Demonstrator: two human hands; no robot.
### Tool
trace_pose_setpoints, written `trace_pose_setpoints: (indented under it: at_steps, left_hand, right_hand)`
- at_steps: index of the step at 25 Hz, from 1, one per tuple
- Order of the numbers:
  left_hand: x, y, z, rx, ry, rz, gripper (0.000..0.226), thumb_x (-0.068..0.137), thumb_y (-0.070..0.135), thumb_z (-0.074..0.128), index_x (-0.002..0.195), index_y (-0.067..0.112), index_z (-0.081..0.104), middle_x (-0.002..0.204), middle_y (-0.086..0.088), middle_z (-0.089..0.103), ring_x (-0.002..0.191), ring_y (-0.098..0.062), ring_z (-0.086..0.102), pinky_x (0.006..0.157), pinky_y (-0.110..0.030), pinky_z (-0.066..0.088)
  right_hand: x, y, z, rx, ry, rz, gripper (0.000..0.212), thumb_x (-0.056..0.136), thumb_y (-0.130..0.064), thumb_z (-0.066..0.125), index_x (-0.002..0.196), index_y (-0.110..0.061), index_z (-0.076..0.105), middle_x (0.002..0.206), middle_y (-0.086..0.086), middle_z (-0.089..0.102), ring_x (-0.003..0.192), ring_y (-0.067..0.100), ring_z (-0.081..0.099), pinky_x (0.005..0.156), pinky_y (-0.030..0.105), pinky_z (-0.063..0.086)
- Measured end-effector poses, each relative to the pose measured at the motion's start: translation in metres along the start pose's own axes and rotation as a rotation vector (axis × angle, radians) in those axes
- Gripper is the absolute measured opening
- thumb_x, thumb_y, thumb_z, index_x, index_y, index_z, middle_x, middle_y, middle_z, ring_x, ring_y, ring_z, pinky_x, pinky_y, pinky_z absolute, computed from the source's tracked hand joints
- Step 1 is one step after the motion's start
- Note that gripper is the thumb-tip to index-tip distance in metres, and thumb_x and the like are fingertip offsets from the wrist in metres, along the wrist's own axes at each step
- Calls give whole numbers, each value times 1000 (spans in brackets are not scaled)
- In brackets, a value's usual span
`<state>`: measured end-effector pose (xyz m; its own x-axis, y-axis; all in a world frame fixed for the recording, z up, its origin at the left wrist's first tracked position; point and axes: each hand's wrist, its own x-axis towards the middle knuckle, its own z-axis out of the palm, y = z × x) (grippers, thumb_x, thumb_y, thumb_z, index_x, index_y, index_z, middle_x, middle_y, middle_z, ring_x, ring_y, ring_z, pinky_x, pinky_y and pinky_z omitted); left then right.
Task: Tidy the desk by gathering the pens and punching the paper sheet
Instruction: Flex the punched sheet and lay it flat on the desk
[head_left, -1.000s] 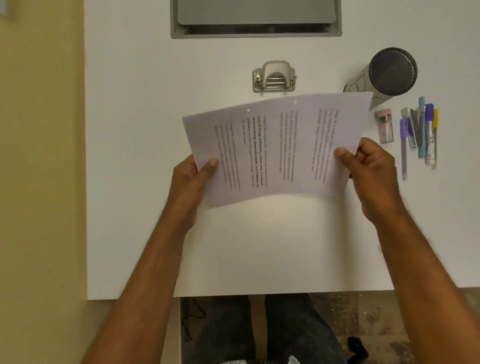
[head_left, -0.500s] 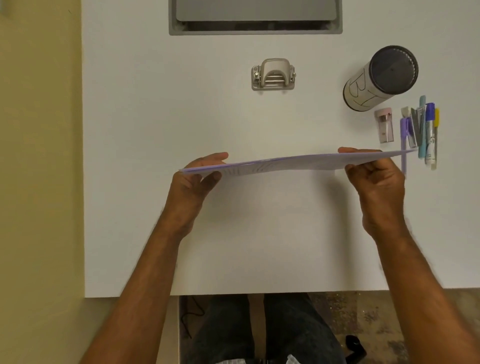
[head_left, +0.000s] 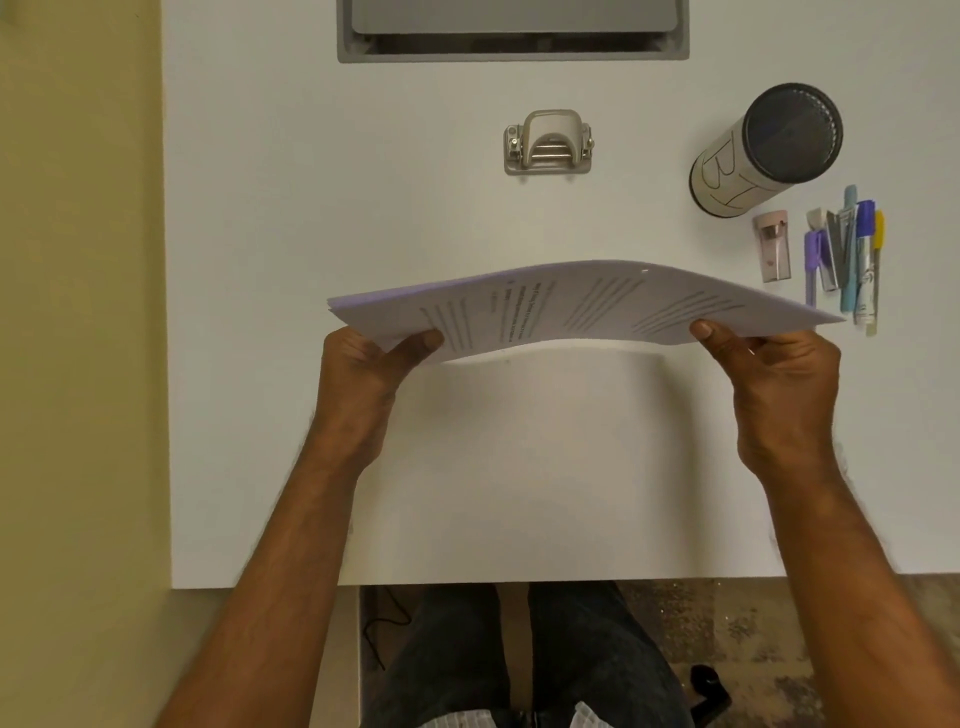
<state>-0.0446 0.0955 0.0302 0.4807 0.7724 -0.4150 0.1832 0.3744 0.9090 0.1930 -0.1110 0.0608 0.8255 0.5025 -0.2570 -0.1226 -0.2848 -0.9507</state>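
Observation:
A printed paper sheet (head_left: 566, 304) with small punched holes near its far edge hangs bowed above the middle of the white desk (head_left: 311, 208). My left hand (head_left: 363, 369) pinches its near left corner, thumb on top. At the near right corner my right hand (head_left: 774, 379) pinches it the same way. The metal hole punch (head_left: 548, 143) stands behind the sheet, apart from it. Several pens (head_left: 852, 254) lie side by side at the right, below a cylindrical pen holder (head_left: 763, 150). The sheet's right tip overlaps the pens' lower ends in view.
A small pink sharpener-like item (head_left: 772, 247) lies left of the pens. A grey recessed tray (head_left: 511, 31) sits at the desk's far edge. The desk's near edge runs just above my knees (head_left: 519, 654); a yellow wall is at the left.
The sheet tipped from face-up to edge-on half a second ago, and now shows its printed side again at a shallow tilt. Both hands drew nearer and kept their hold.

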Motion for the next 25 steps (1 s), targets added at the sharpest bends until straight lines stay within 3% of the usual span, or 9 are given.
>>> trace_pose_setpoints:
  at_steps: [4,7,9,12,15,17,19,22,25]
  left_hand:
    - [-2,2,0,-15,-20,24,45,91,1,74,107,44,78,110,8,79,111,-20,72,103,-46,57]
    - [-1,3,-1,-18,-72,24,41,86,11,75,112,42,76,119,5,75,119,-21,66,103,-41,57]
    - [1,0,1,18,-80,-14,40,85,13,76,110,44,76,126,7,72,121,-13,63,105,-38,56]
    - [5,-3,9,26,-43,-19,39,93,-1,71,104,36,79,126,3,71,114,-4,67,94,-25,58]
    - [5,2,12,-26,-5,8,34,96,-2,67,110,26,77,111,3,77,106,-8,71,90,-23,57]
    - [6,4,11,-56,-17,35,33,97,-5,63,113,21,76,112,0,76,108,-7,70,90,-20,55]
    - [6,6,10,-65,-43,51,34,98,-9,59,111,18,75,117,-2,73,113,-5,67,90,-17,54]
    - [7,7,9,-100,-70,61,40,100,-10,55,103,22,78,119,2,74,117,-5,66,89,-17,54]
    - [9,0,8,-95,-93,59,50,100,-10,56,93,32,82,124,1,72,120,-9,67,88,-19,56]
  right_hand:
    - [-2,-3,-2,14,-15,-15,48,92,-6,72,99,-54,76,102,-24,77,108,3,71,98,22,57]
    - [-3,-4,0,51,-26,-39,38,88,-13,75,102,-48,76,105,-22,77,112,7,71,98,24,58]
    - [-2,-1,4,36,-71,-21,43,90,-7,75,104,-47,76,108,-19,77,114,10,70,101,30,58]
    - [1,-1,10,23,-63,-1,47,90,-1,75,100,-47,78,103,-18,78,109,8,70,103,37,57]
    - [0,-12,13,18,-39,-11,56,89,-2,74,91,-58,76,95,-28,77,101,-2,71,95,24,58]
    - [-2,-19,11,12,-40,-38,61,89,-4,73,88,-66,73,90,-35,74,97,-9,69,88,15,57]
    - [-1,-20,8,0,-55,-67,50,87,-15,73,92,-65,73,93,-34,74,98,-9,69,88,14,56]
    - [1,-16,0,-7,-71,-122,42,87,-16,75,101,-56,76,104,-27,75,108,-1,68,95,22,56]
    - [7,2,-2,-18,-127,-124,39,88,-5,77,109,-38,76,116,-12,75,118,13,66,104,42,56]
